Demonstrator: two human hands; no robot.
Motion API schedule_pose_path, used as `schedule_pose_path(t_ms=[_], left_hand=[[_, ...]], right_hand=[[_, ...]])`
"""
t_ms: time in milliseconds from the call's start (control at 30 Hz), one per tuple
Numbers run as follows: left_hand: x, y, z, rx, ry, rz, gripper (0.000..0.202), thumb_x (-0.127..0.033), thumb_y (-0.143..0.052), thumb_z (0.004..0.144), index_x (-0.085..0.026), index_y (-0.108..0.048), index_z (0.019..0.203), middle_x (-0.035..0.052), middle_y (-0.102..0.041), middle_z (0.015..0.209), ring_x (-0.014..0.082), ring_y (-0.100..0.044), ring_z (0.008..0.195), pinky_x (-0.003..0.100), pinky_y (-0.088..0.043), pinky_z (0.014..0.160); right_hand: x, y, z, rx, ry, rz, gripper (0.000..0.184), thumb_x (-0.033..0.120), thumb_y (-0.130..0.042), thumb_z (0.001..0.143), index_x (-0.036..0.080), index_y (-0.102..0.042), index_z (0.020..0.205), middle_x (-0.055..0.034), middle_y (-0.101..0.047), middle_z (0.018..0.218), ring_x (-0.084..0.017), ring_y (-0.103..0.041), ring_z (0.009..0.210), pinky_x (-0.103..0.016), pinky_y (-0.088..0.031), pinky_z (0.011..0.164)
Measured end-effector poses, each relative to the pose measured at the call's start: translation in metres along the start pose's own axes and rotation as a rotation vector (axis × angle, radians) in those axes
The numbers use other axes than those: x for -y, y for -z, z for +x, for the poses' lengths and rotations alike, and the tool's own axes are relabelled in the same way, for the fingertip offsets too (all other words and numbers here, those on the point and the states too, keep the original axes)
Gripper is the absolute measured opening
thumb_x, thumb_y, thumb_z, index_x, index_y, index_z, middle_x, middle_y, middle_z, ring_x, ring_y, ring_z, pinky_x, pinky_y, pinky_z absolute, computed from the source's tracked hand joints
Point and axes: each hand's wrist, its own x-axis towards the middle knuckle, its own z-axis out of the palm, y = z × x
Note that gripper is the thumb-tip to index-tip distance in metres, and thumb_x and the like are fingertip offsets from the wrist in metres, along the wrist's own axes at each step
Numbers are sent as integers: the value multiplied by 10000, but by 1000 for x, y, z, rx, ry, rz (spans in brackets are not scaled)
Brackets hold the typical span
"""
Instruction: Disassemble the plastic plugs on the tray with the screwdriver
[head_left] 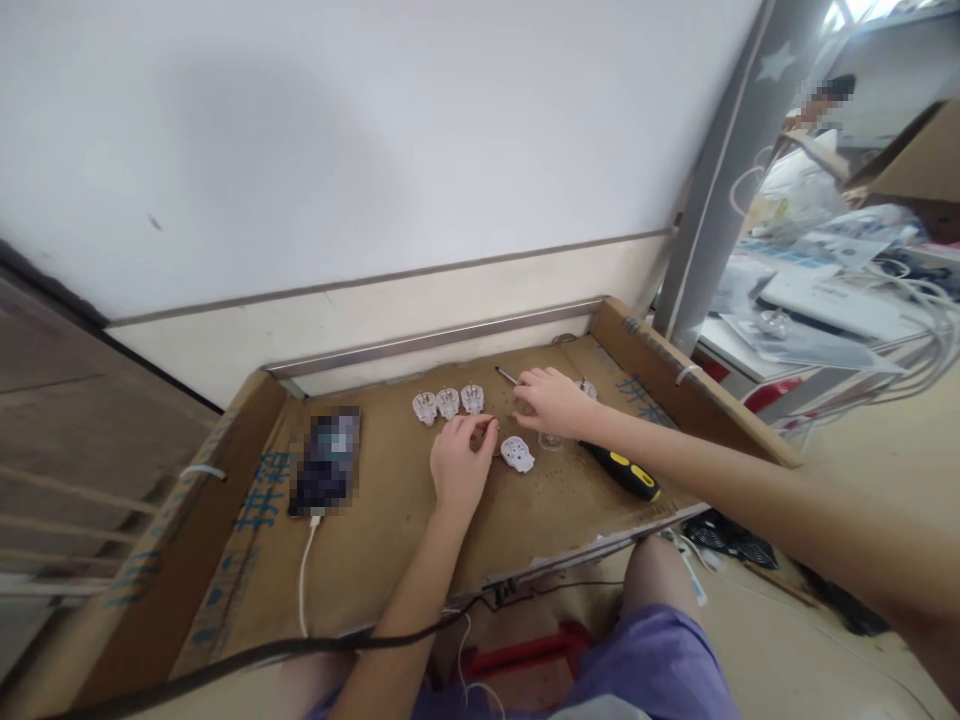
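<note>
My left hand (463,460) is pinched over the middle of the cardboard-lined bench, thumb against forefinger, on something too small to name. To its right lies a white plug housing (517,454), flat on the cardboard. My right hand (551,398) hovers just beyond that housing with its fingers curled downward; whether its fingertips hold anything is hidden. Behind my left hand, three white plugs (448,403) stand in a row with pins up. Under my right forearm is a clear plastic piece (550,440), and another plug (586,388) sits beside the wrist.
A black-and-yellow screwdriver (622,470) lies under my right forearm. At the left, a phone (330,460) is plugged into a white cable (306,570). Cardboard walls (652,370) edge the bench sides. A black cord (300,645) crosses the front. Another person (821,110) is at the far right.
</note>
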Motion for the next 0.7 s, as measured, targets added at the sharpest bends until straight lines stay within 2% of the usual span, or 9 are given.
schedule_pose_path(t_ms=[67,167,300,367,467,567,633,700], left_hand=[[1,1,1,-16,40,14,138,-297,-528,845,-224,-644,858,12,-665,814,164,-592,745,291,-419,701],[1,0,1,40,78,46,138,-289,-526,843,-228,-640,891,10,-685,862,182,-610,780,306,-426,702],[3,1,-1,81,93,42,162,-280,-506,848,-232,-628,942,15,-688,907,195,-622,826,323,-446,731],[4,3,-1,36,105,-11,170,-286,-495,852,-230,-623,948,20,-682,927,189,-624,834,320,-456,755],[4,3,-1,-36,125,-96,183,-292,-475,858,-219,-622,941,23,-675,942,175,-622,825,309,-462,778],[0,3,-2,-38,111,-120,190,-285,-466,857,-210,-628,925,23,-674,935,169,-616,819,303,-465,788],[1,12,-4,-60,86,-63,200,-300,-472,853,-213,-634,931,29,-674,948,185,-606,871,313,-460,815],[10,34,-4,-119,58,68,225,-336,-476,849,-216,-637,953,44,-666,1002,217,-573,978,346,-438,876]], right_hand=[[-3,-1,-10,37,-17,0,330,388,-488,874,113,-553,1045,-76,-537,1072,-157,-503,1035,-383,-424,926],[-7,-5,-32,84,-29,5,335,387,-541,836,120,-567,1038,-83,-523,1120,-183,-467,1101,-409,-387,962],[-1,-10,-53,54,-10,8,306,323,-568,799,105,-602,1011,-130,-466,1219,-249,-351,1230,-419,-283,1031],[6,-13,-56,34,-17,6,295,340,-548,811,90,-618,951,-143,-501,1146,-248,-387,1184,-409,-284,1013],[15,-16,-54,24,-41,15,311,380,-504,843,94,-624,861,-108,-552,989,-204,-474,1038,-388,-337,936],[17,-15,-53,-23,-68,39,309,371,-480,858,111,-632,791,-100,-570,915,-192,-508,951,-351,-351,880],[15,-12,-59,-91,-109,55,315,371,-439,878,135,-632,799,-93,-576,919,-189,-516,933,-337,-345,870],[10,-12,-73,-177,-171,68,308,357,-390,899,160,-622,859,-76,-575,985,-183,-512,964,-328,-338,877]])
